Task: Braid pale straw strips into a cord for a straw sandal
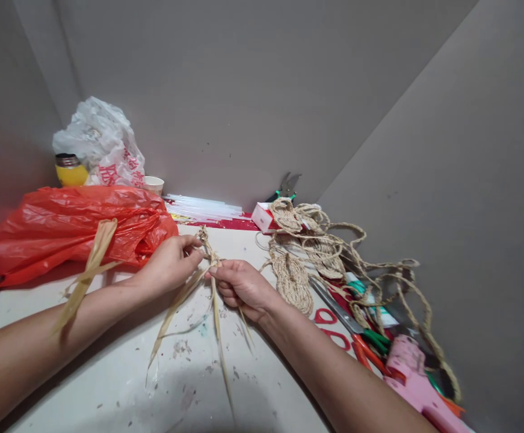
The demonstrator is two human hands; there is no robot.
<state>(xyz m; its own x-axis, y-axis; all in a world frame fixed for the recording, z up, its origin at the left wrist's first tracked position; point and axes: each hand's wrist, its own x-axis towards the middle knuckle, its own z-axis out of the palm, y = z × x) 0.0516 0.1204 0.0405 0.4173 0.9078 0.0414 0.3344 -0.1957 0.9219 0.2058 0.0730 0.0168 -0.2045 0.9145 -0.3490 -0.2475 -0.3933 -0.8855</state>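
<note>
A short straw braid (206, 242) lies over the white tabletop, with several loose, flat strands fanning out from its near end. From the left, my left hand (171, 260) has its thumb and curled fingertips at the braid's side, closed loosely on it; its fingertips are partly hidden. My right hand (246, 288) pinches the straw at the braid's near end between thumb and forefinger, its other fingers folded in. One long strand (219, 337) hangs towards me between my hands. Another bundle of flat straw (91, 264) lies by my left forearm.
A red plastic bag (72, 222), yellow jar (71, 173), white bag (103, 138) and paper cup (154, 184) stand left. Clear sticks (203, 208) lie behind. At right are coiled straw ropes (292, 282), scissors (347, 319), pruning shears (286, 187) and a pink glue gun (417, 379).
</note>
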